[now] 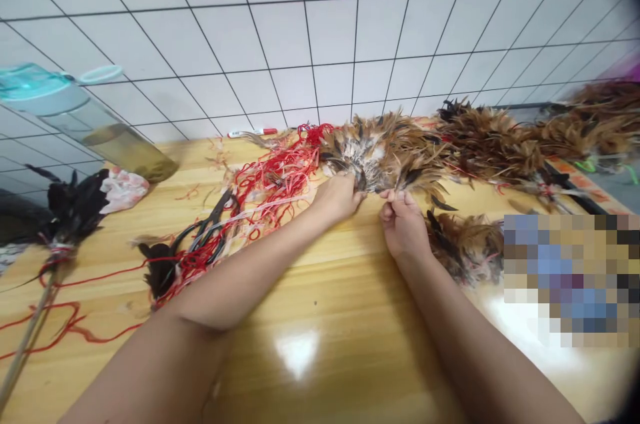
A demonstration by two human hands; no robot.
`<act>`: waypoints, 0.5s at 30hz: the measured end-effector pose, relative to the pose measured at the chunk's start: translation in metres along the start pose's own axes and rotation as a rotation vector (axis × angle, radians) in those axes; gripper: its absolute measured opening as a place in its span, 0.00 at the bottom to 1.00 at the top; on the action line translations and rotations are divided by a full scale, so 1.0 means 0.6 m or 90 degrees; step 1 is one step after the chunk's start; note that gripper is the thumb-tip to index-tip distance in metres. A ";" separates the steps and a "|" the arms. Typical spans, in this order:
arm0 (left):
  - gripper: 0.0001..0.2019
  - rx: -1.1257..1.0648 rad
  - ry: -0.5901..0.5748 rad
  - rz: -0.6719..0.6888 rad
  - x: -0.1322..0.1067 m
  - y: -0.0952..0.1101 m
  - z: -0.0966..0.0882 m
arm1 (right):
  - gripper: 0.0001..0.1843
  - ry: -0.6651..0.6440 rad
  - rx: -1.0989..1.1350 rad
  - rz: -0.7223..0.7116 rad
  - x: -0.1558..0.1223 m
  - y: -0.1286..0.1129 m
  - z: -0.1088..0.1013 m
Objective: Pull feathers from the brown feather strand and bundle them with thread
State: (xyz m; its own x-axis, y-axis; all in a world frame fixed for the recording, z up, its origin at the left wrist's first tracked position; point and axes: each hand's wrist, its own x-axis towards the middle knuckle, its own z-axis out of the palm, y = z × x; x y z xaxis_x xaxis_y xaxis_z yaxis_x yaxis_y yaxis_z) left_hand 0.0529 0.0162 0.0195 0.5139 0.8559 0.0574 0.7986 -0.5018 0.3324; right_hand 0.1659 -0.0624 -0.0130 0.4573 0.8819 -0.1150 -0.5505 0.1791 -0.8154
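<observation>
A fan of brown and black feathers [385, 151] lies on the wooden table [320, 317] near the tiled wall. My left hand [337, 197] is closed on the base of that feather bunch. My right hand [403, 221] sits just to its right, fingers pinched together on feather quills at the same base. A smaller clump of brown feathers [467, 244] lies right beside my right wrist. A tangle of red string [265, 191] spreads to the left of my left hand.
Black scissors [207, 234] lie in the red string. A feather duster with dark feathers [65, 217] on a stick lies at the far left, below a tilted clear bottle [85, 121]. More feather bundles [525, 137] stretch along the back right. A red pen [253, 133] lies by the wall.
</observation>
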 end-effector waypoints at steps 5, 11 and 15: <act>0.08 -0.007 -0.002 -0.021 0.005 -0.006 0.018 | 0.16 0.012 -0.017 -0.016 0.004 0.008 -0.003; 0.04 -0.398 0.004 -0.018 0.000 -0.031 -0.004 | 0.18 0.018 -0.120 -0.034 0.002 0.016 -0.003; 0.06 -0.759 -0.093 -0.030 -0.004 -0.012 -0.008 | 0.18 0.016 -0.190 -0.048 0.002 0.016 -0.006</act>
State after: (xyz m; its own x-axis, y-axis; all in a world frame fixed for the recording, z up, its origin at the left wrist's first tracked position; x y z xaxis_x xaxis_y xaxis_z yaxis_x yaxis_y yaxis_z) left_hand 0.0443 0.0184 0.0216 0.5846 0.8091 -0.0604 0.0654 0.0273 0.9975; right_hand 0.1636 -0.0610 -0.0229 0.5084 0.8591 -0.0592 -0.2863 0.1037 -0.9525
